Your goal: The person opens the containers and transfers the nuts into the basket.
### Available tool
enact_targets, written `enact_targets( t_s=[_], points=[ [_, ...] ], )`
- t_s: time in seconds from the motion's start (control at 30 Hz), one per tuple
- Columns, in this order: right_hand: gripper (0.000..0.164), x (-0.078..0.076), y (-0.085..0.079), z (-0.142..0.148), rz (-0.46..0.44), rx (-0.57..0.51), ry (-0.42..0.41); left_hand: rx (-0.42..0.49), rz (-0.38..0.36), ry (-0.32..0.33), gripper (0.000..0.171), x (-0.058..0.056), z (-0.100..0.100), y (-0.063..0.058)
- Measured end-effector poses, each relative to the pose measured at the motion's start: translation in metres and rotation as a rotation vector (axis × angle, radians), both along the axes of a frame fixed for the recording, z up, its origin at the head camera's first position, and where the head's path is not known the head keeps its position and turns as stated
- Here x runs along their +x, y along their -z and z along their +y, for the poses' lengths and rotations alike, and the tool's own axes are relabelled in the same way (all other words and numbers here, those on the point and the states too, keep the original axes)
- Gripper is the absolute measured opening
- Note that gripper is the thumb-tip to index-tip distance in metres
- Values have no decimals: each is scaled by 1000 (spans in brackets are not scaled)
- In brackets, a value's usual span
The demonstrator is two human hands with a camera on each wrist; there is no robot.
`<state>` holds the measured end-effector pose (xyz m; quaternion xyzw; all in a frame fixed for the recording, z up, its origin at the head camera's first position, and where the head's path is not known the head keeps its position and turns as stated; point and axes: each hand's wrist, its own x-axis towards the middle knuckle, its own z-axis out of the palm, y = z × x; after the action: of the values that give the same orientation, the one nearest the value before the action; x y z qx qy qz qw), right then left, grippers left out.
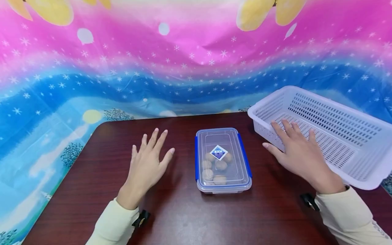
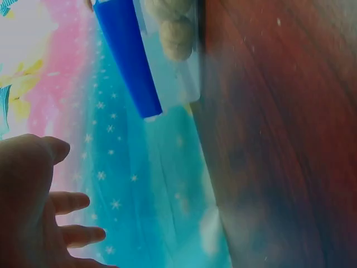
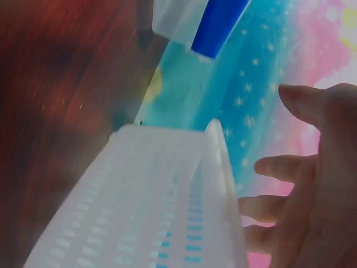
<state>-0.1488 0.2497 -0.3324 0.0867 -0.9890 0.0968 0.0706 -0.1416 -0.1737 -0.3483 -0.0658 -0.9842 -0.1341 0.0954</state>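
Note:
A clear plastic food container [image 1: 226, 139] with a transparent lid and blue side clips [image 2: 129, 58] lies on the table between my hands. Through its lid several round tan walnuts [image 1: 221, 165] show, gathered toward the near end. My left hand [image 1: 147, 166], fingers spread, hovers left of the container and holds nothing. On the other side, my right hand [image 1: 301, 156] is also spread and holds nothing. It hovers over the near left rim of a white perforated plastic basket [image 1: 358, 136]; in the right wrist view the basket's wall [image 3: 139, 195] stands beside the fingers [image 3: 276, 167].
Dark reddish-brown wood makes up the tabletop [image 1: 171, 217]. A pink and blue snowflake-patterned cloth [image 1: 137, 81] hangs behind the table and along its left side. The basket occupies the right end, set at an angle.

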Motion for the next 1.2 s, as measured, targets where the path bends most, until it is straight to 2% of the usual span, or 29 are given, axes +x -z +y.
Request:
enact_targets(
  t_s=[0.2,0.3,0.57,0.67,0.87,1.03,1.2],
  points=[
    [76,8,2,-24,83,-71,-81,118,19,35,66,3,11,6],
    [74,10,5,-35,106,-122,-124,204,-5,47,64,5,19,10],
    [68,8,11,-55,-62,-319,-173,455,-110,67,60,7,38,16],
    [68,6,15,-58,-122,-368,-150,548,-131,80,60,6,43,18],
    [66,2,23,-61,-174,-462,-127,748,-182,97,61,5,53,26],
    [65,0,28,-63,-236,-531,-115,844,-255,85,62,4,61,33],
    [66,-2,34,-67,-335,-645,-85,1011,-357,92,60,4,70,41]
  ],
)
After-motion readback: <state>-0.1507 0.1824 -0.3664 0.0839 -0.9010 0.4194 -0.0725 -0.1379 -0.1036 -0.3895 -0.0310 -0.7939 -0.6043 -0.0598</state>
